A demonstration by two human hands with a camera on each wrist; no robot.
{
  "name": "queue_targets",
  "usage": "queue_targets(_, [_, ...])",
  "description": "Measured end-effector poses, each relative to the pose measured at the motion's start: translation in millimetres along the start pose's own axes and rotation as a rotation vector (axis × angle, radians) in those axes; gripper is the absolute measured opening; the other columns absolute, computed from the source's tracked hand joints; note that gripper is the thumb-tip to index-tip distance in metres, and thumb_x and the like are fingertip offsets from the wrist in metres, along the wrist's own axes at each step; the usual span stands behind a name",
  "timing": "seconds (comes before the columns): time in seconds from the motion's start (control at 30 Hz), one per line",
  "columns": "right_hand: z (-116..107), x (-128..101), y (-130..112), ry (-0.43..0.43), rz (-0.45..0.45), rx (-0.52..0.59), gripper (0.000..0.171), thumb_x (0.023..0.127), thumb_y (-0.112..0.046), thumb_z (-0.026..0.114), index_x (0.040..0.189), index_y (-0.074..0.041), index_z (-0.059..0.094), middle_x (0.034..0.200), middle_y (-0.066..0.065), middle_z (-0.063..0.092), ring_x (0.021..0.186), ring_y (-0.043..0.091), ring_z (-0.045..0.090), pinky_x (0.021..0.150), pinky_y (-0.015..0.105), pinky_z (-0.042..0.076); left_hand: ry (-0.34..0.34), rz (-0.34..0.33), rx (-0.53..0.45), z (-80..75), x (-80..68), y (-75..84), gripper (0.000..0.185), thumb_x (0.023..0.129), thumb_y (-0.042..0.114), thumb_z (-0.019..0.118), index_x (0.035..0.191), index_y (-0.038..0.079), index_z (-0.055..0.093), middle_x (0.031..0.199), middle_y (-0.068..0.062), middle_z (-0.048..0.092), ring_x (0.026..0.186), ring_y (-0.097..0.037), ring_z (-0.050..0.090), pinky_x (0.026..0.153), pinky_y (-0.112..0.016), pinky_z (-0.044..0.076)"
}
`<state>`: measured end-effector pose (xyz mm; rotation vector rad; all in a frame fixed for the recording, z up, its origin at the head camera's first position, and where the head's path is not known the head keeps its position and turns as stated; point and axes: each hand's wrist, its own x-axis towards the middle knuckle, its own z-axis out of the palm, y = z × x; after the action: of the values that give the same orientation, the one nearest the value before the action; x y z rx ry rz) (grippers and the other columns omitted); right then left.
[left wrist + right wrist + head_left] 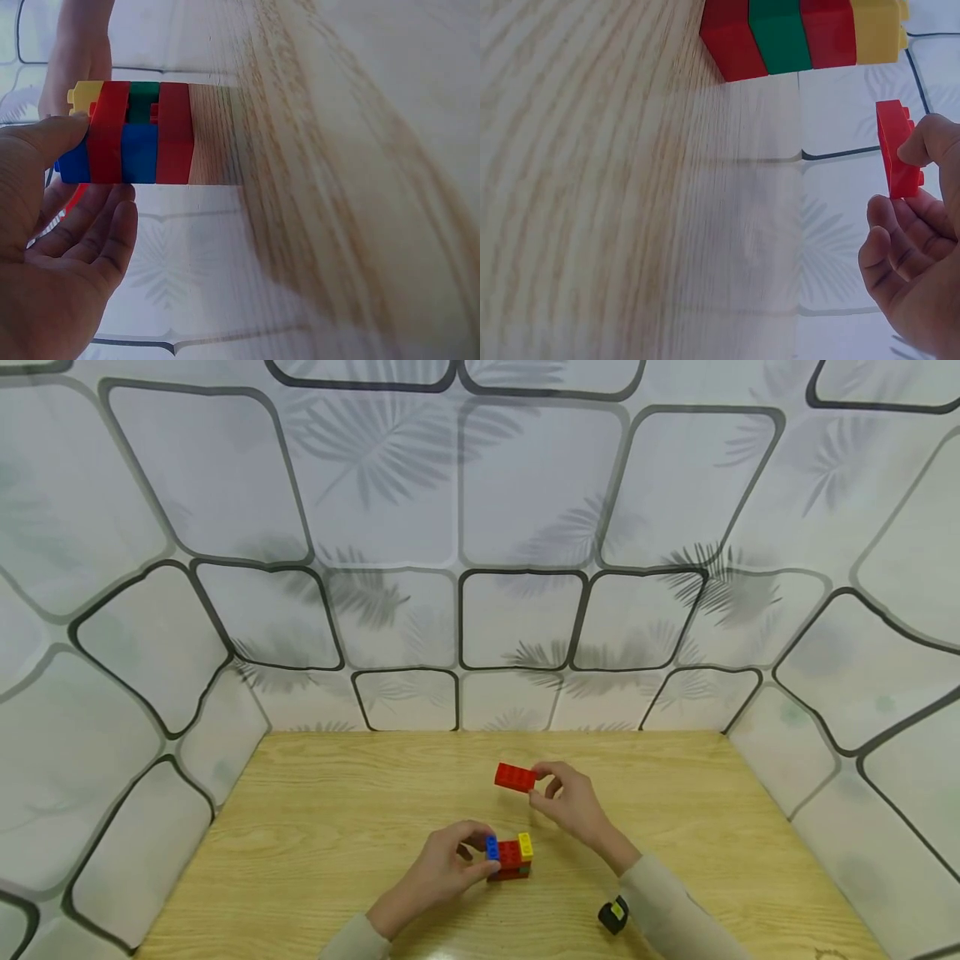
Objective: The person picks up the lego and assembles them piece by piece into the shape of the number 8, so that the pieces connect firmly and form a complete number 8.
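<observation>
Nearest the person, a small black-and-yellow gadget (612,915) lies on the tabletop (315,835) beside the right sleeve. It sits close enough that a drawn-back forearm could knock it.

Just beyond, the left hand (442,868) steadies a stack (510,858) of red, blue, green and yellow bricks standing on the wood. The thumb presses one end and the fingers curl round the far side, so the grip is closed on the stack. It holds only the end. A push on the opposite end could, I judge, tip the stack or slide it across the smooth grain, and a hard squeeze could split the layers apart.

Farther out, the right hand (572,802) pinches a flat red brick (515,777) by one short end, in the air, above and behind the stack and apart from it. Most of the brick hangs free of the fingertips (919,146). Such a thin hold may let it twist or drop, and a tilted brick would likely miss the studs.

Patterned walls (517,527) close in the far side.
</observation>
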<state>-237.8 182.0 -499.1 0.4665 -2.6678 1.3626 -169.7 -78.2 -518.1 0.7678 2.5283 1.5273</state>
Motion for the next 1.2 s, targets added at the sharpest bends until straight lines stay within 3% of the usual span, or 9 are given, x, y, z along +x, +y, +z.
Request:
queue_targets(0.3, [-5.1, -14.0, -6.4, -0.001, -0.027, -0.011, 0.034, 0.091, -0.013, 0.079, 0.125, -0.013, 0.07, 0.113, 0.009, 0.069, 0.076, 0.007, 0.059, 0.059, 0.024, 0.051, 0.013, 0.036, 0.009, 0.2, -0.4, 0.0, 0.039, 0.096, 0.025, 0.08, 0.124, 0.001, 0.067, 0.115, -0.01, 0.076, 0.101, -0.027, 0.073, 0.08, -0.024, 0.058])
queue_targets(0.77, [-7.7, -32.4, -9.7, -0.057, -0.071, -0.009, 0.034, 0.091, -0.012, 0.079, 0.124, -0.017, 0.07, 0.097, 0.004, 0.07, 0.074, 0.005, 0.058, 0.064, 0.024, 0.052, 0.012, 0.031, 0.024, 1.0, -0.5, 0.1, 0.037, 0.096, 0.024, 0.08, 0.124, 0.004, 0.068, 0.113, -0.005, 0.075, 0.1, -0.023, 0.073, 0.08, -0.023, 0.057])
queue_targets(1.0, [-8.5, -38.6, -13.6, -0.085, -0.096, -0.01, 0.034, 0.091, -0.012, 0.079, 0.123, -0.019, 0.07, 0.104, 0.007, 0.071, 0.076, 0.003, 0.059, 0.066, 0.024, 0.053, 0.006, 0.024, 0.019, 0.3, -0.7, 0.9, 0.037, 0.096, 0.026, 0.08, 0.124, 0.004, 0.068, 0.113, -0.005, 0.075, 0.101, -0.024, 0.073, 0.08, -0.023, 0.057])
queue_targets(1.2, [-8.2, -42.3, -13.8, -0.124, -0.107, 0.004, 0.035, 0.092, -0.012, 0.079, 0.124, -0.02, 0.069, 0.106, -0.001, 0.07, 0.077, 0.003, 0.06, 0.066, 0.025, 0.054, 0.017, 0.057, 0.029, 0.2, -1.0, 0.6, 0.038, 0.096, 0.025, 0.08, 0.123, 0.002, 0.067, 0.111, -0.008, 0.075, 0.099, -0.027, 0.073, 0.079, -0.024, 0.058])
